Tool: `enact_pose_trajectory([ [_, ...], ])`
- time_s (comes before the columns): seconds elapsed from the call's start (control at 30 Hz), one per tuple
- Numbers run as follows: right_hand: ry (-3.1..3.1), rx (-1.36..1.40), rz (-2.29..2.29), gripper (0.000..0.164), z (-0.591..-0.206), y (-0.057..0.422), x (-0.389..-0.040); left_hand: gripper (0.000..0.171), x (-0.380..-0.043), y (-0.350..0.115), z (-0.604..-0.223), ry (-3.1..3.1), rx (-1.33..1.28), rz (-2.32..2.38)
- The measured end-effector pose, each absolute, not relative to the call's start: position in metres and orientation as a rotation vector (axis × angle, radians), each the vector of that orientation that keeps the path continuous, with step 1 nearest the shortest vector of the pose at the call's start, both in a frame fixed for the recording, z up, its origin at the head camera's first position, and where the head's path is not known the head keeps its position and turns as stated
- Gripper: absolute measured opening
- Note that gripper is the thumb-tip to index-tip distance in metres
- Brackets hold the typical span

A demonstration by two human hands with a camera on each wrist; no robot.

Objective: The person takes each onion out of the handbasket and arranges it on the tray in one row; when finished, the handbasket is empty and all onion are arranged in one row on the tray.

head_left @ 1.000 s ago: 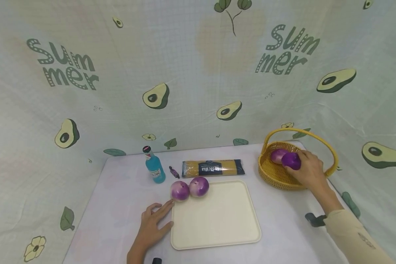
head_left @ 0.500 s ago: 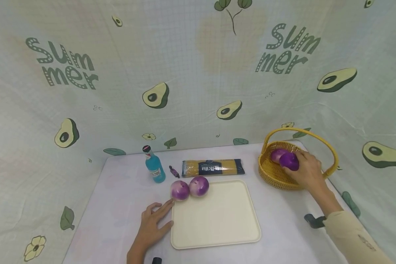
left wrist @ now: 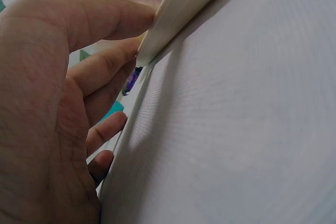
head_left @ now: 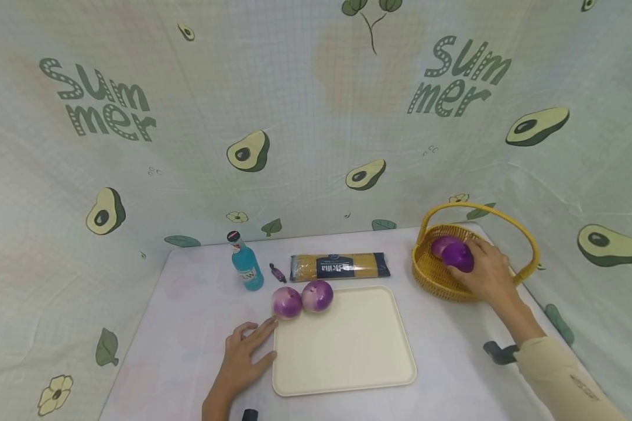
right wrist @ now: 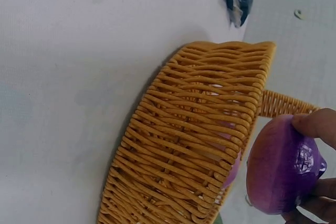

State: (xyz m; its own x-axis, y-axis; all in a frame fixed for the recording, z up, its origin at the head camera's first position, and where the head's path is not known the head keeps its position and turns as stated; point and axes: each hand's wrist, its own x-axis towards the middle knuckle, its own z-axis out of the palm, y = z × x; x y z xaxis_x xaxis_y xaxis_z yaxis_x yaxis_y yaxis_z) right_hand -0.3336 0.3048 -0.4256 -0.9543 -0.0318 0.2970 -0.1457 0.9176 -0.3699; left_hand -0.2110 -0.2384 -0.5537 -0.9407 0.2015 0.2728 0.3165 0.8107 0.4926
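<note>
My right hand holds a glossy purple onion over the yellow wicker basket, under its arched handle. Thumb and fingers grip that onion just beyond the basket's rim in the right wrist view. Inside the basket lies another purple onion, partly hidden. My left hand rests at the left edge of a cream tray, fingers spread and loosely bent; thumb and forefinger touch the rim in the left wrist view. Two more onions, one paler and one darker, sit at the tray's far left corner.
Behind the tray lies a pack of spaghetti. Left of it are a small purple wrapped candy and an upright blue bottle. A printed cloth hangs behind the white table.
My right hand has shifted slightly left with the onion, bringing it closer to the one in the basket. My left hand stays at the tray's edge.
</note>
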Motion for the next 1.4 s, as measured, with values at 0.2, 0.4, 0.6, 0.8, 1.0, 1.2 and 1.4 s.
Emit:
enact_pose_trajectory([
  [0.2, -2.788, 0.148, 0.569, 0.08, -0.423, 0.301, -0.332, 0.063, -0.211, -0.239, -0.554, -2.777, -0.419, -0.811],
  [0.4, -2.778, 0.159, 0.562, 0.079, -0.42, 0.298, -0.329, 0.063, -0.211, -0.239, -0.554, -2.785, -0.411, -0.828],
  [0.6, -2.776, 0.165, 0.568, 0.079, -0.42, 0.297, -0.326, 0.063, -0.211, -0.239, -0.554, -2.79, -0.406, -0.834],
  [0.8, -2.769, 0.172, 0.576, 0.077, -0.419, 0.294, -0.326, 0.063, -0.211, -0.239, -0.554, -2.8, -0.392, -0.838],
  [1.0, -2.754, 0.197, 0.575, 0.077, -0.418, 0.293, -0.325, 0.063, -0.211, -0.24, -0.555, -2.799, -0.398, -0.836],
  [1.2, -2.759, 0.203, 0.566, 0.077, -0.416, 0.29, -0.324, 0.063, -0.21, -0.24, -0.555, -2.793, -0.407, -0.84],
  [1.4, -2.753, 0.211, 0.566, 0.077, -0.415, 0.288, -0.323, 0.064, -0.21, -0.239, -0.554, -2.814, -0.386, -0.846],
])
